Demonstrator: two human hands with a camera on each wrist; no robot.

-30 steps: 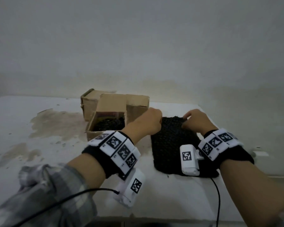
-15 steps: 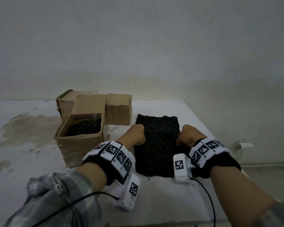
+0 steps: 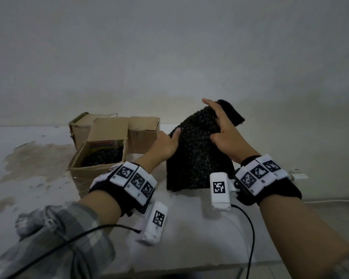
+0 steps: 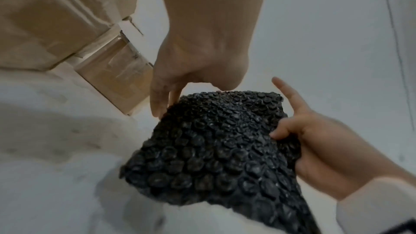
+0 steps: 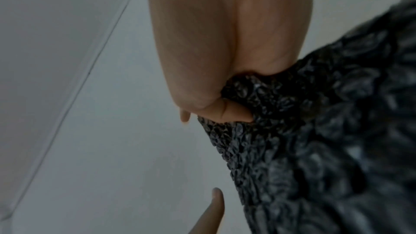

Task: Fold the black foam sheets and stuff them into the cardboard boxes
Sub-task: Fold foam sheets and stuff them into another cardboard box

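Observation:
The black bubbly foam sheet stands tilted up from the white table, its near edge still down. My left hand pinches its left edge, thumb in front. Higher up, my right hand grips the top right part, with the index finger held straight. The left wrist view shows the sheet between the left hand and right hand. In the right wrist view the right hand digs its thumb into the sheet. An open cardboard box at left holds black foam.
Two more cardboard boxes stand behind the open one, near the wall. A brown stain marks the table at left. The table's front edge runs close to me, and cables hang from both wrist units.
The sheet lay flat with a hand at each side; now both hands have lifted its far end up off the table. The view has shifted slightly.

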